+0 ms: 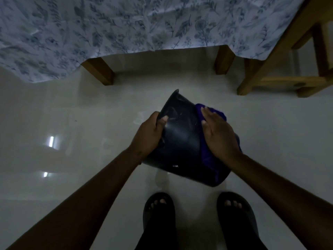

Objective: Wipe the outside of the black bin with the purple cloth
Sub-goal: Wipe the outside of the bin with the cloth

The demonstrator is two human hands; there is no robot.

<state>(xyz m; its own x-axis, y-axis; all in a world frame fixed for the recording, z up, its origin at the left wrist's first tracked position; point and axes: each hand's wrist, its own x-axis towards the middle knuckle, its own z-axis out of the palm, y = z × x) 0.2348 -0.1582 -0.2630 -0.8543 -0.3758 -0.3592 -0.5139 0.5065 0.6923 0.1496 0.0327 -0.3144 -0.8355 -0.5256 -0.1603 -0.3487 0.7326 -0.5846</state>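
Note:
The black bin [182, 139] is held tilted in the air above the pale floor, its side wall facing me. My left hand [148, 136] grips its left edge, thumb on the outer wall. My right hand [219, 134] lies flat on the purple cloth [209, 159], pressing it against the bin's right side. The cloth shows past my fingertips and hangs down under my palm. Smears and scratches mark the bin's wall.
A table with a leaf-patterned cloth [126, 24] and wooden legs [100, 71] stands ahead. A wooden chair frame [281, 65] is at the right. My feet in dark slippers [159, 213] stand on the glossy floor [72, 123] below the bin.

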